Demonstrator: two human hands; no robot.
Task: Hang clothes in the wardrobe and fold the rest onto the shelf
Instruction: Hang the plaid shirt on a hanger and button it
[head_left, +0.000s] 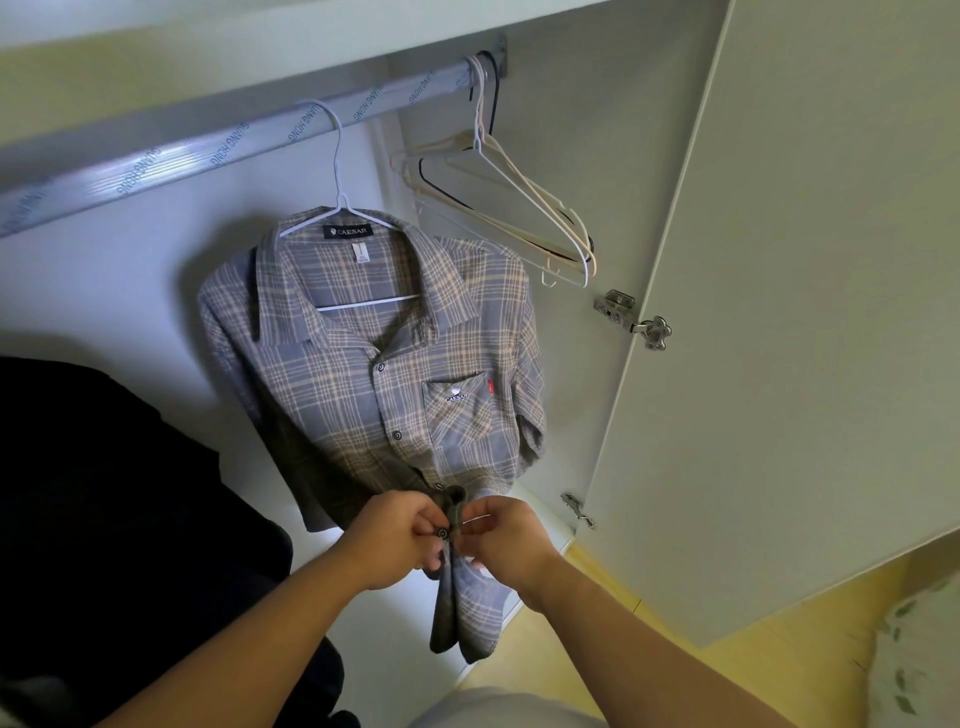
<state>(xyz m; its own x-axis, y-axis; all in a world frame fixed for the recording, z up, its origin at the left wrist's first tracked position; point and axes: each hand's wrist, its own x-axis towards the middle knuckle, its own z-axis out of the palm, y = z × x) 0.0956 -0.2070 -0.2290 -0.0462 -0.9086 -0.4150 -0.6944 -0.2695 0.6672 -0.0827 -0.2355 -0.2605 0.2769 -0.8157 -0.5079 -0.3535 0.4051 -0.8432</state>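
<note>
Inside the wardrobe, plaid shirt (374, 364) already hung; left hand (395, 538) and right hand (506, 540) pinch its hem, buttoning; folding not shown.

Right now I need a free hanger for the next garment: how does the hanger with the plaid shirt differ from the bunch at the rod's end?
The white hanger carries the plaid shirt; the bunch of hangers is bare. The white hanger hangs alone; the bunch crowds the end of the rod. Both hook over it.
</note>
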